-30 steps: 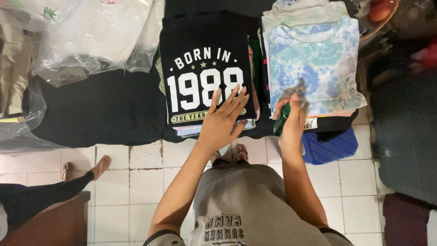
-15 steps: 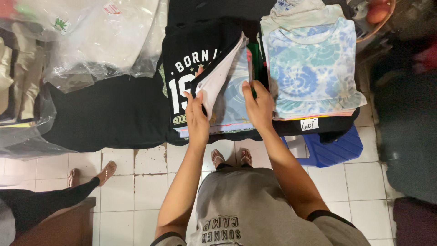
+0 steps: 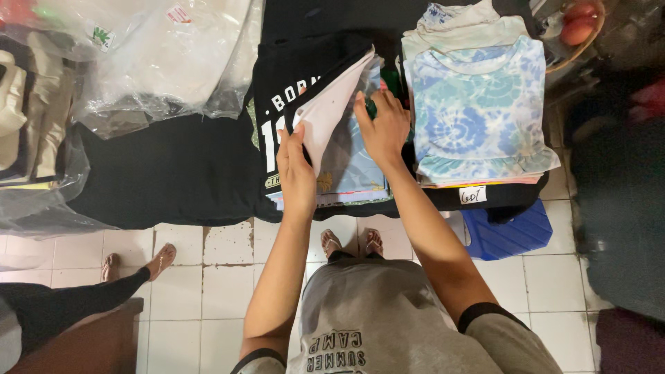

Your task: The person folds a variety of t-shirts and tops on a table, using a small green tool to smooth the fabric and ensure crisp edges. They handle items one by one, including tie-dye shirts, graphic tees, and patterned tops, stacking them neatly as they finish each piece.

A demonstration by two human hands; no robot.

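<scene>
Black shirt (image 3: 294, 73) on the middle stack is peeled up along its right edge, tilted leftward; left hand (image 3: 296, 166) pinches that raised edge, fingers closed on it. Right hand (image 3: 383, 126) lies just beside, fingers spread flat on the blue garment (image 3: 360, 170) underneath.

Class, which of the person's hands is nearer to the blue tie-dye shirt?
Right. The right hand is just beside the blue tie-dye shirt; the left hand is farther away, lifting the black shirt.
</scene>
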